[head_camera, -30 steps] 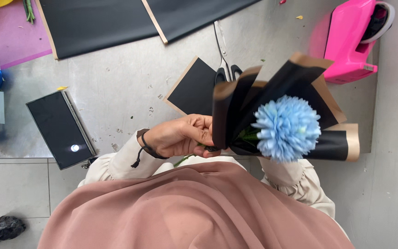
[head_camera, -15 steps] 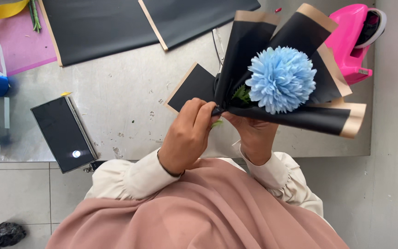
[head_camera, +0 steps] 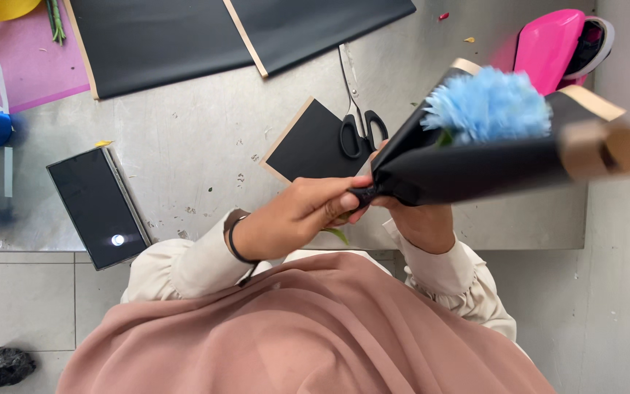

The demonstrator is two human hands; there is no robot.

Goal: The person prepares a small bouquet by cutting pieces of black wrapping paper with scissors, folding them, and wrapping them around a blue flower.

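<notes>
A bouquet [head_camera: 475,164] of a light blue flower [head_camera: 488,104] wrapped in black paper with tan edges lies tilted to the right, above the table's front edge. My left hand [head_camera: 297,215] pinches the narrow base of the wrap, a black band on its wrist. My right hand [head_camera: 417,219] grips the same base from underneath, mostly hidden by the paper. A green leaf [head_camera: 337,234] pokes out below the fingers.
Black scissors [head_camera: 359,124] lie beside a small black paper square [head_camera: 308,142] on the grey metal table [head_camera: 184,131]. Large black sheets [head_camera: 184,36] lie at the back. A phone [head_camera: 96,204] sits front left, a pink object [head_camera: 552,44] back right, pink paper [head_camera: 16,58] far left.
The bouquet has tipped from facing up toward me to lying sideways, flower pointing right. Both hands stayed at its base and shifted slightly right.
</notes>
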